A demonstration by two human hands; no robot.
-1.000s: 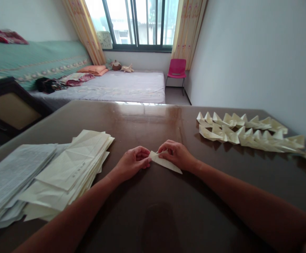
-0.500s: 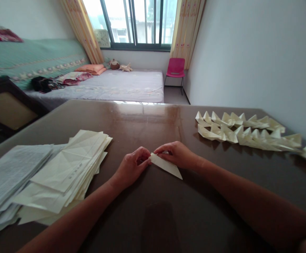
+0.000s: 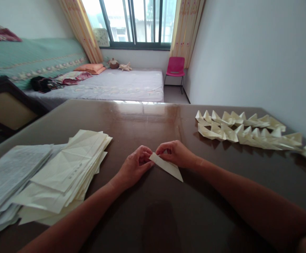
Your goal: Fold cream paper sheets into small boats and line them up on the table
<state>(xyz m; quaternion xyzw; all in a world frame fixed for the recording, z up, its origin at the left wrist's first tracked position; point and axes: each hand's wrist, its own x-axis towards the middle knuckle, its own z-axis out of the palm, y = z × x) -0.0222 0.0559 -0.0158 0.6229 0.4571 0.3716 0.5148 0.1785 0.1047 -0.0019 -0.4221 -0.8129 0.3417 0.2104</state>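
Observation:
A small piece of folded cream paper (image 3: pixel 168 167) is held between my two hands above the middle of the brown table (image 3: pixel 147 130). My left hand (image 3: pixel 137 162) pinches its upper left end with thumb and fingers. On the far side, my right hand (image 3: pixel 175 154) has its fingers curled and pressed against the paper's back edge, partly hidden by it. The paper slants down toward the lower right, where its pointed end sticks out free.
Creased cream sheets (image 3: pixel 71 161) lie stacked on the left, beside a pile of printed paper (image 3: pixel 13 175). Rows of folded paper boats (image 3: pixel 247 135) stand at the right. Beyond the table are a bed (image 3: pixel 132 84) and a pink chair (image 3: pixel 175 66).
My left hand has shifted slightly right along the paper's end. The right fingers have moved a little, and the folded paper has tilted and slid slightly down and right.

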